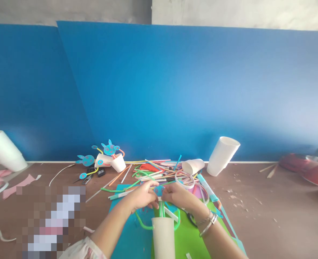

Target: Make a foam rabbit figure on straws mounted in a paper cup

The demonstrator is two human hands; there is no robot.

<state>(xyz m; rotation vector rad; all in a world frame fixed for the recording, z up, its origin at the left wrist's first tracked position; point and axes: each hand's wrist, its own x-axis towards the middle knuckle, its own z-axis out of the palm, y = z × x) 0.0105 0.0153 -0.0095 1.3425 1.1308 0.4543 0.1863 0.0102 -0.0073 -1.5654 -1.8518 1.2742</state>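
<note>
In the head view, a small blue paper face cutout (159, 190) with pinkish drawn marks is between my hands. My left hand (145, 195) pinches its left side, and the fingers of my right hand (177, 195) close on its right side. Just below the cutout, green straws (161, 209) rise from an upright white paper cup (163, 235). A bent green straw (142, 222) sticks out from the cup's left, and another bent green straw (177, 219) from its right. Blue and green paper sheets lie under the cup.
Many coloured straws and markers (153, 172) are heaped behind my hands. Finished paper-cup rabbits (110, 149) stand back left. A tipped cup (193, 166) and a cup stack (223, 156) are at the back right. Black-handled scissors (191, 219) lie by my right wrist. A blue partition (159, 90) rises behind.
</note>
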